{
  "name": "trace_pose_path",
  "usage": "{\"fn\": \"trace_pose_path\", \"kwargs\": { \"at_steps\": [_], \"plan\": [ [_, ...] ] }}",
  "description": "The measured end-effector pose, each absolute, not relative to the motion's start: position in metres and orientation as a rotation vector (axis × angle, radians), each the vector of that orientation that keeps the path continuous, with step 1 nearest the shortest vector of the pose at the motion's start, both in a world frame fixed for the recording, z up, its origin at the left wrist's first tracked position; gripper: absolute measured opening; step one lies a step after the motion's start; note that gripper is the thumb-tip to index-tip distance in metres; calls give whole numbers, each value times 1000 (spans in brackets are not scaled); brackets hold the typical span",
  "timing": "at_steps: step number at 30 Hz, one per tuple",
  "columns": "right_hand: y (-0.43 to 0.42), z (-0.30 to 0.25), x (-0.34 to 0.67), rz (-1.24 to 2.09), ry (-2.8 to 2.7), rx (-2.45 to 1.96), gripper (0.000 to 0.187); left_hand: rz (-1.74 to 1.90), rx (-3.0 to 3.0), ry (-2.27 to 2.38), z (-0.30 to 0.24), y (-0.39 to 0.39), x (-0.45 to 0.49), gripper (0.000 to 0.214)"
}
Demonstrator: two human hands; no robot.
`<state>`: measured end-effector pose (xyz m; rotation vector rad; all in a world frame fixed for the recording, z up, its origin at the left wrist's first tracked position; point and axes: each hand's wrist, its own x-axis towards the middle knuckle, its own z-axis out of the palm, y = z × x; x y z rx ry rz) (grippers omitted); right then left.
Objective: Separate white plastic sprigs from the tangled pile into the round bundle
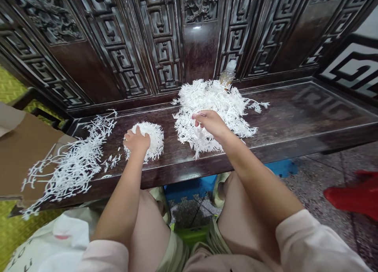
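Left hand (137,141) spread on round pile (155,139) | right hand (210,123): can't tell grip | bottle (228,72) part-hidden

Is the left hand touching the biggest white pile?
No, the left hand is on the small round white pile, apart from the biggest white pile.

White across the big sprig heap (206,97), round cluster (155,140) and stripped stems (75,161), bench (283,110) dark reddish-brown, backrest (201,47) dark brown with angular fretwork, cardboard (32,150) tan, sleeves (307,232) pale pink, bag (59,240) white with black lettering, floor (321,165) speckled grey.
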<state>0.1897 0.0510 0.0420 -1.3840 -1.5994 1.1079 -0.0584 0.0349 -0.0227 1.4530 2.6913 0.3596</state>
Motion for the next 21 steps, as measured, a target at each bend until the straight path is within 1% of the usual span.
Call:
{"fn": "trace_pose_path", "kwargs": {
  "at_steps": [3,6,8,9,14,18,21],
  "plan": [
    [51,42,193,1140,-1562,-1374,23,565,1567,2454,-14,31,-43,46],
    [51,43,194,1169,-1516,-1376,23,769,1566,1805,-2,21,-22,41],
    [52,43,193,1181,-1480,-1398,21,782,1449,1404,5,13,-7,42],
    [52,43,191,1184,-1464,-1409,20,776,1398,1290,8,9,0,42],
    [55,40,180,1165,-1489,-1379,21,782,1456,1210,16,-2,21,32],
    [59,36,178,953,-1541,-1424,24,802,1414,1154,14,-2,20,32],
    [60,33,179,893,-1614,-1499,25,876,1295,1168,10,0,17,30]
  ]
}}
